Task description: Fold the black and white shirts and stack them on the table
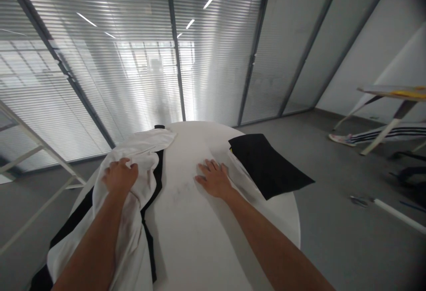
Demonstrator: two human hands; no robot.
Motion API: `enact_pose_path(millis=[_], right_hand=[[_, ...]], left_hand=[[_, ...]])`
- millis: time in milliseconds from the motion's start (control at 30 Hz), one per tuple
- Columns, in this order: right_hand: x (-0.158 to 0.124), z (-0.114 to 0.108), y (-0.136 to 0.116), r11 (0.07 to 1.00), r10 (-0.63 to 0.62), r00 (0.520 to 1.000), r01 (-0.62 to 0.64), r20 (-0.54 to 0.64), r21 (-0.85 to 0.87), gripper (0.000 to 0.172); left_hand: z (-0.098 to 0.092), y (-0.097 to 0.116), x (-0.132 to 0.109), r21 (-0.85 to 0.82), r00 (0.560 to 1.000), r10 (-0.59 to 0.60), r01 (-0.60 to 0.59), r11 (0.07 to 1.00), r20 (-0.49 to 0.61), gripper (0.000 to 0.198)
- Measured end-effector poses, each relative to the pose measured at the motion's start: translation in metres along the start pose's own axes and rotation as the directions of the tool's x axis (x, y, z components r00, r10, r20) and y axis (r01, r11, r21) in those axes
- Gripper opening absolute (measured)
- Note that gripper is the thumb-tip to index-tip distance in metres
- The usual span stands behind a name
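Observation:
A crumpled white cloth with black fabric showing along its edges lies over the left side of the round white table. My left hand rests on the upper part of this cloth, its fingers curled into the folds. Bare tabletop lies under my right hand, which is flat with the fingers spread and holds nothing. Just right of that hand, a flat black sheet sits on the table, one corner reaching past the rim. Something white with a bit of yellow peeks out beneath the sheet's left edge.
Glass partitions with blinds stand behind the table. A pale metal frame is at the left. On the right are another table, a person's outstretched leg and a white tube near the floor.

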State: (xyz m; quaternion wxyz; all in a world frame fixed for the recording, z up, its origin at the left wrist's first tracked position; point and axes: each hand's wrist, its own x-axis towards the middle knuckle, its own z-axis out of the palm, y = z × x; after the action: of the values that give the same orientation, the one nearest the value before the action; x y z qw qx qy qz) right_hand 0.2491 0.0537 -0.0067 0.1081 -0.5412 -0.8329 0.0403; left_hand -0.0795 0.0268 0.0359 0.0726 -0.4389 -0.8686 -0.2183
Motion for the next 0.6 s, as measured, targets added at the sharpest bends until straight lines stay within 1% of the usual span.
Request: enact_pose_path(millis=[33, 67, 133, 167, 233, 300, 400, 500, 533, 600], right_hand=[[0.0, 0.0, 0.0, 1.0, -0.001, 1.0, 0.001, 0.002, 0.001, 0.062], [0.0, -0.001, 0.0, 1.0, -0.001, 1.0, 0.001, 0.004, 0.001, 0.062], [-0.001, -0.001, 0.0, 1.0, -0.005, 1.0, 0.005, 0.006, 0.003, 0.062], [-0.001, -0.001, 0.0, 1.0, -0.006, 1.0, 0.006, 0.003, 0.005, 0.062], [-0.001, 0.0, 0.0, 1.0, -0.009, 1.0, 0.009, -0.009, 0.005, 0.061], [0.0, 0.001, 0.0, 1.0, -0.008, 1.0, 0.008, -0.014, 0.001, 0.061], [0.001, 0.002, 0.001, 1.0, -0.009, 1.0, 0.009, -0.012, 0.001, 0.061], [0.001, 0.004, 0.001, 1.0, -0.012, 1.0, 0.012, -0.019, -0.002, 0.061], [0.001, 0.004, 0.001, 1.0, -0.012, 1.0, 0.012, -0.023, -0.006, 0.061], [0.001, 0.005, 0.001, 1.0, -0.014, 1.0, 0.014, -0.028, -0.012, 0.061]], left_hand=[[-0.003, -0.007, 0.003, 0.028, 0.996, -0.092, 0.093, 0.995, -0.016, 0.057], [-0.006, -0.015, 0.006, 0.039, 0.984, -0.178, 0.178, 0.983, -0.008, 0.065], [-0.007, -0.028, 0.011, 0.041, 0.95, -0.306, 0.304, 0.952, 0.066, 0.075], [-0.007, -0.033, 0.013, 0.042, 0.937, -0.333, 0.33, 0.943, 0.105, 0.076], [-0.005, -0.039, 0.016, 0.042, 0.94, -0.315, 0.312, 0.949, 0.134, 0.07], [-0.003, -0.039, 0.016, 0.037, 0.964, -0.245, 0.242, 0.97, 0.105, 0.063], [-0.001, -0.032, 0.014, 0.041, 0.989, -0.123, 0.12, 0.992, 0.077, 0.057], [0.0, -0.024, 0.012, 0.07, 0.995, -0.026, 0.019, 0.997, 0.099, 0.049], [-0.001, -0.024, 0.013, 0.078, 0.994, -0.01, 0.001, 0.997, 0.107, 0.047], [-0.003, -0.028, 0.014, 0.09, 0.995, -0.046, 0.038, 0.995, 0.085, 0.049]])
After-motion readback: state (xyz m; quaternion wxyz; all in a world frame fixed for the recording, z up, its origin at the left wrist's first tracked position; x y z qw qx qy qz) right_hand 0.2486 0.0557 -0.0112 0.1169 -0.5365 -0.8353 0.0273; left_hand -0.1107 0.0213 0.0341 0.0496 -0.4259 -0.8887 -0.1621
